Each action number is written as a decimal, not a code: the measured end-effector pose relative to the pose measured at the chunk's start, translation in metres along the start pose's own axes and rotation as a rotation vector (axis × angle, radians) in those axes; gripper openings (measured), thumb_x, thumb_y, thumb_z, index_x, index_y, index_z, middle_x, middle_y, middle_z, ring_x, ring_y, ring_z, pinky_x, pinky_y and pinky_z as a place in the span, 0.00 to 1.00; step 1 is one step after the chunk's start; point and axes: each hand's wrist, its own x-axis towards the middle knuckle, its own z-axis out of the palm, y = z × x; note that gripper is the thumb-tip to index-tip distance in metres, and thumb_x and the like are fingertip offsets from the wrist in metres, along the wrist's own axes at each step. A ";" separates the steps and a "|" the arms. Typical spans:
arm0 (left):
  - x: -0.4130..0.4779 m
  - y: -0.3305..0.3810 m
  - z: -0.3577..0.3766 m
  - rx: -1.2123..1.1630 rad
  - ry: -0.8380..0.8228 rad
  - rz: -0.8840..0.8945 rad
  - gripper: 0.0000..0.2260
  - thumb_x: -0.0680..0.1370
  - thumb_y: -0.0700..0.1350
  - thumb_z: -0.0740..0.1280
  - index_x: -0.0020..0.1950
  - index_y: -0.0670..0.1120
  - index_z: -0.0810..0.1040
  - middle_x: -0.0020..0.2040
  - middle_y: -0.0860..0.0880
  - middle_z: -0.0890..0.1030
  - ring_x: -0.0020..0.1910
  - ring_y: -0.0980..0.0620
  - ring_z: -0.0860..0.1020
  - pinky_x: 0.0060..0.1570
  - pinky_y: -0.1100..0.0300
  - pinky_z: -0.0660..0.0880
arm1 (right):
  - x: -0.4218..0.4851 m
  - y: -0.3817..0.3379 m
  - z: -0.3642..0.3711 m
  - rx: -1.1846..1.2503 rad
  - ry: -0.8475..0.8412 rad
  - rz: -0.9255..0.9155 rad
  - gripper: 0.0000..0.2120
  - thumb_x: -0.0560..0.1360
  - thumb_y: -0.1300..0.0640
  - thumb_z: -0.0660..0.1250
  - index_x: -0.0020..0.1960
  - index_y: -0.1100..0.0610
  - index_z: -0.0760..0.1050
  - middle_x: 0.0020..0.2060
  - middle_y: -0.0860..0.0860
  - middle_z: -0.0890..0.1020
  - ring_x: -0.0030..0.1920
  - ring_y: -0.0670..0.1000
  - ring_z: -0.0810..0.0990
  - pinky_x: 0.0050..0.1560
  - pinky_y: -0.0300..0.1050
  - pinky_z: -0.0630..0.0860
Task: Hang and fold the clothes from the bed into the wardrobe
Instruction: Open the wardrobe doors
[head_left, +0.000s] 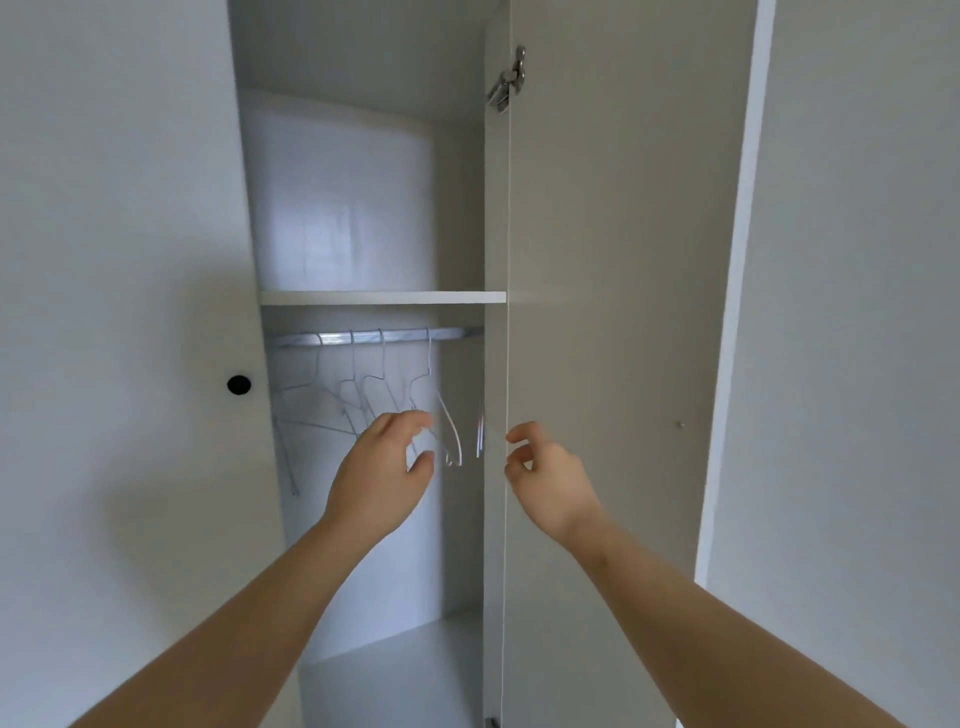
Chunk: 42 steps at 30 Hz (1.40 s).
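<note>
In the head view the wardrobe (460, 218) is left open so its wire hangers (383, 358) can be reached. The left hand (384, 467) is cupped loosely beside the nearest, nothing gripped, and the right hand (550, 478) is held slack-fingered, empty, by the door (623, 312) edge — no clothes are seen.

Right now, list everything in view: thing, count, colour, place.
wardrobe: one, pale grey-white, centre, open
door: one, beige-grey, swung open on the right
hinge: one, silver, top of the door's inner edge
shelf: one, white, above the rail
rail: one, silver, just under the shelf
hangers: at least four, silver wire, on the rail, no clothes on them
round fitting: one, black, on the closed left panel
left grip: bare, fingers curved open beside a hanger
right grip: bare, fingers curled at the door's edge, hold unclear
</note>
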 end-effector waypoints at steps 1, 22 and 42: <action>0.005 -0.011 -0.008 0.011 0.012 -0.015 0.14 0.75 0.40 0.65 0.61 0.48 0.75 0.56 0.49 0.76 0.53 0.50 0.75 0.53 0.57 0.72 | 0.009 -0.005 0.012 0.015 -0.014 -0.012 0.13 0.75 0.63 0.56 0.59 0.55 0.70 0.42 0.50 0.76 0.39 0.53 0.73 0.37 0.38 0.68; 0.104 -0.206 -0.088 0.582 0.106 -0.159 0.20 0.75 0.40 0.61 0.68 0.45 0.68 0.63 0.45 0.68 0.58 0.45 0.70 0.51 0.56 0.71 | 0.142 -0.074 0.210 0.200 -0.211 -0.100 0.13 0.76 0.61 0.57 0.59 0.49 0.66 0.39 0.48 0.75 0.36 0.52 0.77 0.31 0.39 0.69; 0.026 -0.143 -0.098 0.418 0.486 -0.172 0.06 0.75 0.42 0.67 0.46 0.39 0.75 0.45 0.44 0.74 0.40 0.46 0.74 0.39 0.56 0.71 | 0.076 -0.047 0.205 0.188 -0.422 -0.113 0.16 0.77 0.60 0.58 0.63 0.49 0.65 0.42 0.44 0.75 0.37 0.48 0.79 0.31 0.34 0.68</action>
